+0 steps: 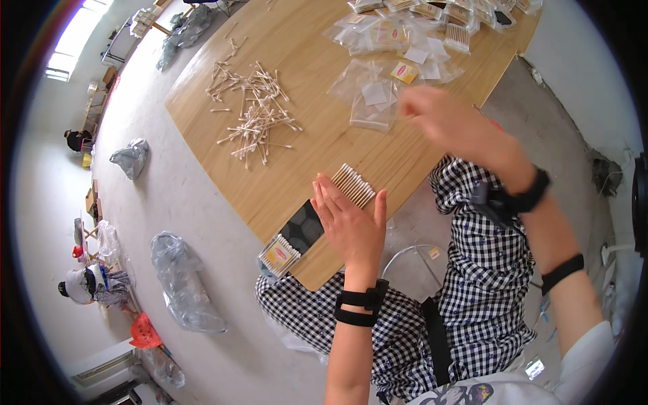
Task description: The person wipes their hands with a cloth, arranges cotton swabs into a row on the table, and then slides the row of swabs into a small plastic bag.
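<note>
At centre, the flat left hand [351,229] probably aligns white-tipped wooden cotton swabs [354,186]; next needs gentle gathering. Blurred right hand [442,118]: I cannot tell.

1. Between the loose swab pile [260,121] and the clear bags [374,101], I see a lane of bare tabletop [314,81], roomy enough for a hand.
2. The blurred right hand [442,118] crowds the bags from the right.
3. The left hand [351,226] blocks the near side of the swab row [353,185]; its far side is open.
4. A dark slab [302,226] and a swab-filled pack [279,256] obstruct the near corner, with open wood beyond them.
</note>
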The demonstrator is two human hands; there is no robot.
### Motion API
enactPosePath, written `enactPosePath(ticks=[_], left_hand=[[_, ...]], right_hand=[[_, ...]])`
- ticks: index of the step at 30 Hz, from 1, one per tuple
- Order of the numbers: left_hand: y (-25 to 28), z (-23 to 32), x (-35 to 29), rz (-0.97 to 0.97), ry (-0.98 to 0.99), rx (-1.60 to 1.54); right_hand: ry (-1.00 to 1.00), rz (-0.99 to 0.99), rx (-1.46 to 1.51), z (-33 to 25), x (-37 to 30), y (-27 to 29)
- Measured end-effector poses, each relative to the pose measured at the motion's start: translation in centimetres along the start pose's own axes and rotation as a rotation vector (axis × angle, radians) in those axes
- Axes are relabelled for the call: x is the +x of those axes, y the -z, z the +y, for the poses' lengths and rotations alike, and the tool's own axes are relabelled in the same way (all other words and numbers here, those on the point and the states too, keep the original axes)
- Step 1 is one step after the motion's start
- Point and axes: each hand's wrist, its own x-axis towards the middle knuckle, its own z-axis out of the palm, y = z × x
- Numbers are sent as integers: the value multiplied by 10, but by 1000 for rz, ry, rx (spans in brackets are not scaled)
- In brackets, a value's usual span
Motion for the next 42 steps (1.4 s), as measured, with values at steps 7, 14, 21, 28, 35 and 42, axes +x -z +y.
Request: enactPosePath(ticks=[7,14,21,28,35,42], left_hand=[[21,-2,-14,130,61,-246],[56,-13,-27,353,348,-707],[35,0,-25,457,508,-1249],[14,26,-6,528,564,-1473],[10,23,4,517,514,-1462],[18,11,17,515,507,-1460]], right_hand=[[-641,24,-156,38,-141,134],[-713,73,-107,77,-165,108],[-263,267,597,-45,-17,32],[-355,176,1107,-69,-1,-75],[-319,195,1203,-92,-10,-106],[-408,244,1302,-83,1,-100]])
